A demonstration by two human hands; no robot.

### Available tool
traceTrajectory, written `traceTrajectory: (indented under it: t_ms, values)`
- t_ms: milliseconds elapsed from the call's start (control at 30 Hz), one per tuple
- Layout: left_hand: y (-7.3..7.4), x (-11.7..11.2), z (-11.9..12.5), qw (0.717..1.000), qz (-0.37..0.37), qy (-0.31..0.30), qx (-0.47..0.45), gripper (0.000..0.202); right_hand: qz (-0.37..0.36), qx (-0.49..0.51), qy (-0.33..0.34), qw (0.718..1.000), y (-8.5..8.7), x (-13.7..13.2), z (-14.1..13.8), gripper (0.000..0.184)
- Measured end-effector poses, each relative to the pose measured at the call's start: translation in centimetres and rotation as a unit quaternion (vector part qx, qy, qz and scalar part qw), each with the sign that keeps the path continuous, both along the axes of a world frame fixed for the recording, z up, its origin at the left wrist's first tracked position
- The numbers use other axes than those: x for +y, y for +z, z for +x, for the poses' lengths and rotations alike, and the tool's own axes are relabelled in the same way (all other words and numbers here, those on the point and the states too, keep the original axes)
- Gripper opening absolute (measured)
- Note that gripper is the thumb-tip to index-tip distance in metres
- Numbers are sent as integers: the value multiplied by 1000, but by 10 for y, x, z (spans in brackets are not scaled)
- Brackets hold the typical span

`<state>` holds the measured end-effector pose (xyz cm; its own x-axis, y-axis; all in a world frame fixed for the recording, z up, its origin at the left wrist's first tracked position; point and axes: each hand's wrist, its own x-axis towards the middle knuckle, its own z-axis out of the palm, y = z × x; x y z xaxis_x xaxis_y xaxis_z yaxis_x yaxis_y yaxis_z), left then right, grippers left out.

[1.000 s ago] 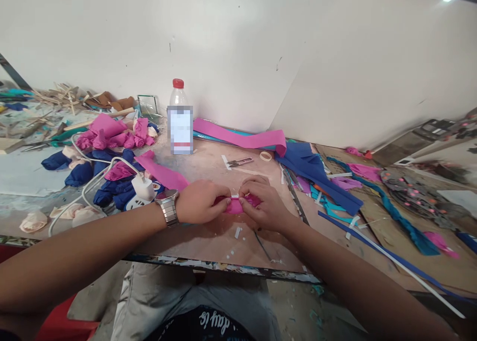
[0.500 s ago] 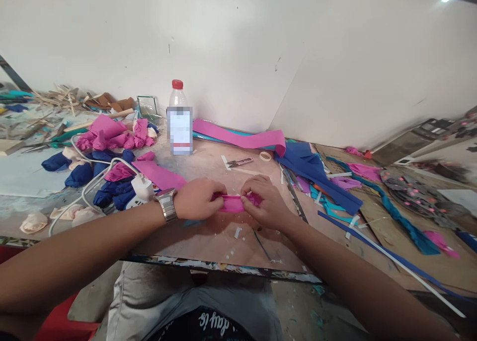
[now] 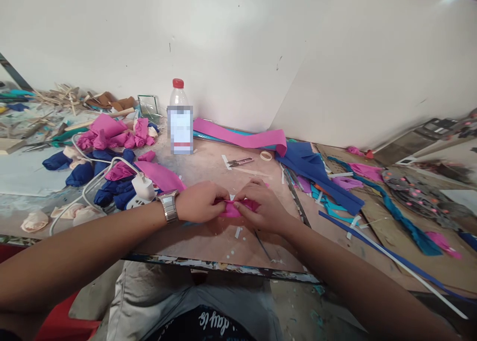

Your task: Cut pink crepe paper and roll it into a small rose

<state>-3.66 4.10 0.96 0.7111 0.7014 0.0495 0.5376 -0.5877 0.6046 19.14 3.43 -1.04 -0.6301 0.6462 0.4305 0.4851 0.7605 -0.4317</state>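
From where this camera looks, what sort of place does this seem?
Probably a craft workshop: there are small snips, a long pink strip and, towards the left, a heap of wooden sticks.

Head-worn view, facing forward, angled down

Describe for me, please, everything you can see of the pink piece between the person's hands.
The pink piece is small, bright and thin, looking like crepe paper or soft fabric. It lies crosswise, apparently folded or creased along its far edge. The left hand pinches it at one end; the right hand pinches it near the middle, with more pink showing under its fingers. Fingers hide its ends, and whether it touches the tabletop beneath cannot be told.
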Motion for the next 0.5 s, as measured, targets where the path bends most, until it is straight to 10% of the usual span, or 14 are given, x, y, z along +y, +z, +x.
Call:
traceTrajectory:
  t_ms: [500]
  values:
    - [-2,2,1,998,-49,7,-26,23,78,4,2,997,0,2,-1,8]
